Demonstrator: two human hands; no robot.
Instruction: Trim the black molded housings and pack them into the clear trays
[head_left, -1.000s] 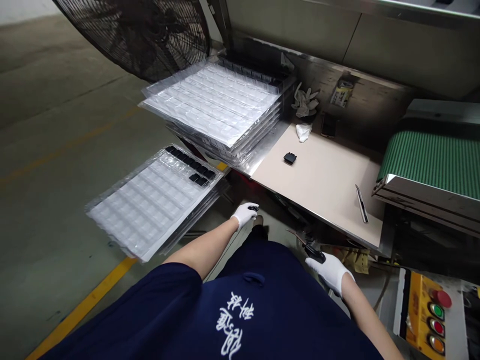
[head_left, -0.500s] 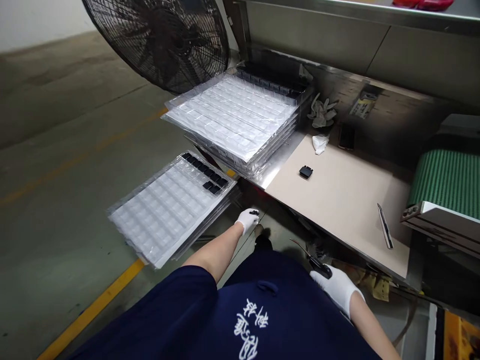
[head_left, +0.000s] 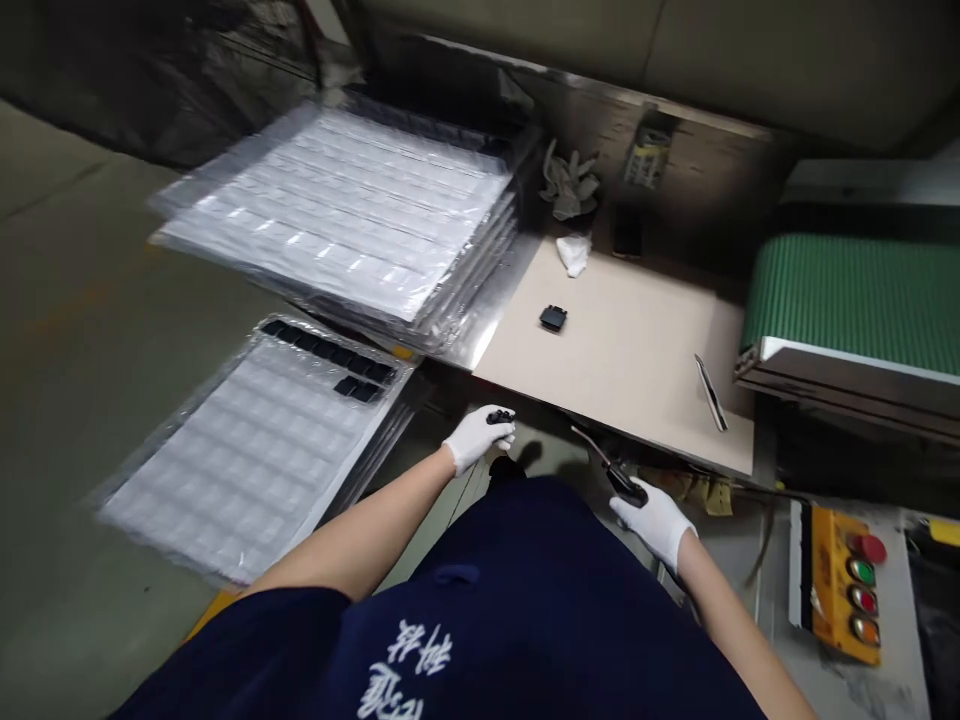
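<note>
head view — tool (head_left: 625, 487) still held, buttons (head_left: 863, 599) back

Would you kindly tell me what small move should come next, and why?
Probably bring the left hand closer to the right hand, since the left holds a small black piece, the right holds a black-handled tool with its thin tip forward, and piece and tip are apart.

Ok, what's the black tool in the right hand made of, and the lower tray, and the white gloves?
Tool handle: maybe plastic, black and smooth-looking; its thin, paler shaft could be metal.
Lower tray: probably clear plastic; its see-through edges look glossy.
White gloves: likely fabric, matt and snug; weave too small to see.
</note>
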